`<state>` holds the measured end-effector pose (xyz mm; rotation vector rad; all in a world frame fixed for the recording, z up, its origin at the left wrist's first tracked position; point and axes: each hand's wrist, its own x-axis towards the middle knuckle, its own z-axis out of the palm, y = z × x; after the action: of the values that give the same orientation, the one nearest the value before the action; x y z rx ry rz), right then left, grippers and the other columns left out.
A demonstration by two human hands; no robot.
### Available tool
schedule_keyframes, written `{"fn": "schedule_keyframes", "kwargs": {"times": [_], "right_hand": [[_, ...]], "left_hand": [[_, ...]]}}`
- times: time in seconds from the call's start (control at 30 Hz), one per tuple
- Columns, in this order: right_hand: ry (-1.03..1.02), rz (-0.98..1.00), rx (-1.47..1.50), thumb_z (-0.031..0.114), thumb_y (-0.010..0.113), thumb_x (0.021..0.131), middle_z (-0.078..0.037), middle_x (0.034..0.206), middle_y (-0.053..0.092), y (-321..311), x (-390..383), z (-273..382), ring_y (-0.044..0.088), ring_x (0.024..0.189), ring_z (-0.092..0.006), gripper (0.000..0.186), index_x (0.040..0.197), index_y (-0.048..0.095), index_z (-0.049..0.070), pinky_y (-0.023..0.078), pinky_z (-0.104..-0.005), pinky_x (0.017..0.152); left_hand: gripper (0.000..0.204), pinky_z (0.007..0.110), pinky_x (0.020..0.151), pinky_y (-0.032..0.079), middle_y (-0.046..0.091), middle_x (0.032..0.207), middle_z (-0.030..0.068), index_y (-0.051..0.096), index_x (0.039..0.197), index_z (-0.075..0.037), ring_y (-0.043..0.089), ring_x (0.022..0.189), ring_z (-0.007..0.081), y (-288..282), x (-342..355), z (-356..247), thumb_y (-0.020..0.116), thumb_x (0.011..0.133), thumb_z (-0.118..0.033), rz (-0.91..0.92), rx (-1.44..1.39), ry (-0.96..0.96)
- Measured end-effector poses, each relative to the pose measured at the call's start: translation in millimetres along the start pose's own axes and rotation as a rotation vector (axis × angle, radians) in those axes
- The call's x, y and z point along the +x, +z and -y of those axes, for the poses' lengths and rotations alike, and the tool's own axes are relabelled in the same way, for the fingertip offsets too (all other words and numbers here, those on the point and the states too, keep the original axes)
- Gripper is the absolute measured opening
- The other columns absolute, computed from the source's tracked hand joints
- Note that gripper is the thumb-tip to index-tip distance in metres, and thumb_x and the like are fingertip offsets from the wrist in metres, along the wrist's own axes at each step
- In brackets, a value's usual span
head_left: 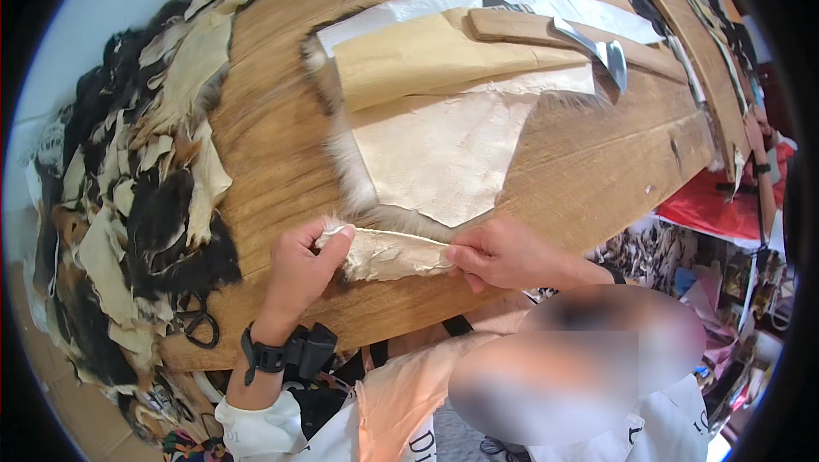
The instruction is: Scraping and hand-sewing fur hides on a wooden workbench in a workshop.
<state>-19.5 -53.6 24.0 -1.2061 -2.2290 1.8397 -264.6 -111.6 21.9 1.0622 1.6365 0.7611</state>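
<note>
A narrow strip of pale hide with white fur [388, 255] lies across the near edge of the wooden table [273, 138]. My left hand [303, 270] pinches its left end, and my right hand [503, 253] pinches its right end, so the strip is stretched between them. Just beyond it lies a larger pale hide piece [435, 155], skin side up, with white fur showing along its left edge. A folded tan sheet [426, 52] rests on its far part.
A heap of black, tan and cream fur scraps [136, 206] fills the table's left side. A wooden stick [529, 31] and a curved metal blade [601, 48] lie at the far side. Black scissors [200, 325] sit near the front left edge. Another person's arm [759, 163] is at right.
</note>
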Motion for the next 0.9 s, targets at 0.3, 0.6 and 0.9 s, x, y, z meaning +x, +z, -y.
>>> {"fn": "schedule_keyframes", "kwargs": {"times": [0.3, 0.6, 0.9], "right_hand": [[0.139, -0.178, -0.435, 0.03, 0.051, 0.084, -0.022, 0.062, 0.06, 8.5, -2.3, 1.0, 0.06, 0.062, -0.0397, 0.038, 0.064, 0.064, -0.001, 0.049, -0.0464, 0.061], [0.156, -0.361, -0.546, 0.031, 0.06, 0.081, -0.017, 0.062, 0.06, -10.0, -13.4, 9.4, 0.061, 0.061, -0.0351, 0.029, 0.068, 0.062, 0.006, 0.048, -0.0427, 0.055], [-0.351, -0.659, -0.413, 0.013, 0.066, 0.074, -0.01, 0.082, 0.054, 22.0, 19.2, -8.3, 0.055, 0.079, -0.0284, 0.02, 0.087, 0.052, 0.007, 0.046, -0.0372, 0.066]], "left_hand": [[0.014, 0.028, 0.07, 0.042, 0.055, 0.086, 0.0058, 0.065, 0.08, -0.003, 0.052, 0.081, 0.0196, 3.9, 33.0, 3.9, 0.07, 0.072, -0.013, -0.107, 0.532, 0.459], [0.017, 0.032, 0.074, 0.043, 0.057, 0.094, 0.0065, 0.064, 0.084, -0.006, 0.053, 0.088, 0.0222, 8.1, 27.3, -13.6, 0.072, 0.069, -0.011, -0.278, 0.443, 0.472], [0.021, 0.033, 0.081, 0.043, 0.06, 0.092, 0.0064, 0.066, 0.086, -0.006, 0.053, 0.092, 0.0242, 29.3, 37.0, -14.9, 0.071, 0.066, -0.004, 0.107, 0.534, 0.713]]}}
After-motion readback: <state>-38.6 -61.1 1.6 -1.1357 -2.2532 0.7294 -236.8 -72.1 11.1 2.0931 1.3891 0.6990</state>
